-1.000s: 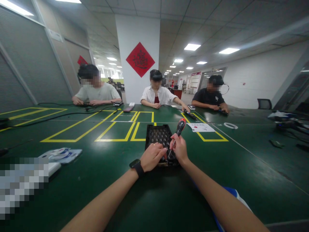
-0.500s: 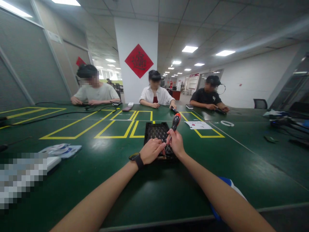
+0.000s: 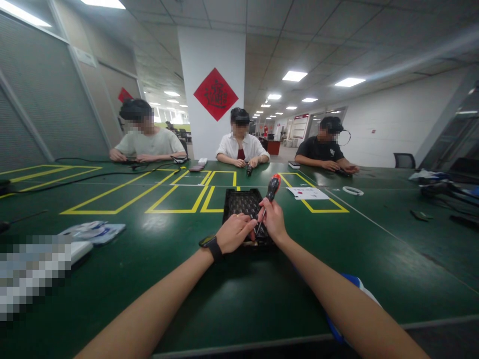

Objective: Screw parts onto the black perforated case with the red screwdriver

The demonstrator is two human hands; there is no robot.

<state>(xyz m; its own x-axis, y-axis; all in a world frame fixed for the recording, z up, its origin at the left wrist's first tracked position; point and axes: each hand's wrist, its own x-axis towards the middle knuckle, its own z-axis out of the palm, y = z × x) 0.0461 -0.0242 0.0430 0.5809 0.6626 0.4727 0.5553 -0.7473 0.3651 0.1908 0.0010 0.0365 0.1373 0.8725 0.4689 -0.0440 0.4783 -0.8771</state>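
Note:
A black rectangular case (image 3: 242, 203) with a textured inner surface lies on the green table in front of me. My right hand (image 3: 272, 219) grips a screwdriver (image 3: 274, 185) with a dark handle and red end cap. The handle rises above the fingers, and the thin metal shaft slants down toward the case's near part. My left hand (image 3: 235, 232), with a black watch on its wrist, rests over the near left of the case. Its fingers are bent together close to the shaft's tip. What they hold, if anything, is hidden.
Yellow tape outlines mark the table (image 3: 179, 279). A white paper sheet (image 3: 308, 193) and a white ring (image 3: 353, 191) lie to the right. Plastic packaging (image 3: 93, 232) lies left; a blue-and-white item (image 3: 352, 281) sits beneath my right forearm. Three people sit across the table.
My hands, the screwdriver and the case stay almost in place. Across the table, the middle person's hand and dark tool have moved leftward, toward that person's other hand.

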